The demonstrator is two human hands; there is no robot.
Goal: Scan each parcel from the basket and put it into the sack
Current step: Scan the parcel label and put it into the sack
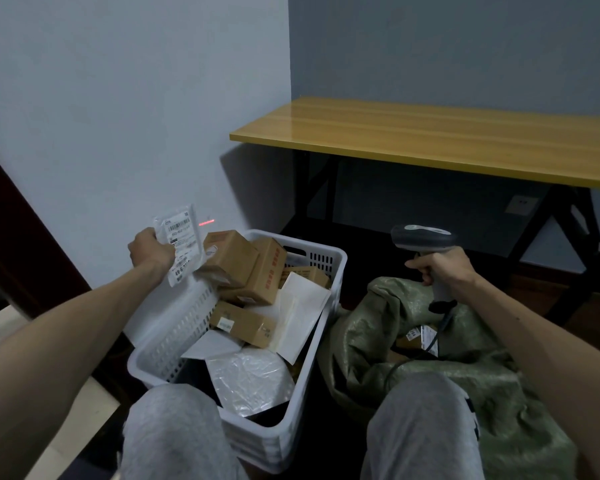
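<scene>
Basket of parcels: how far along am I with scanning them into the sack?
Done: at least one labelled parcel lies in the green sack. In hand: the left hand holds a white pouch, the right hand grips the scanner, whose red line falls on the wall beside it. Left: the basket holds several boxes and mailers.

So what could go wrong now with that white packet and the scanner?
The red scan line lands on the wall beside the white packet in the left hand, so the scan may miss its label. The cable of the scanner in the right hand hangs into the sack; a dropped parcel might snag it. The boxes piled above the basket rim could tumble.
</scene>
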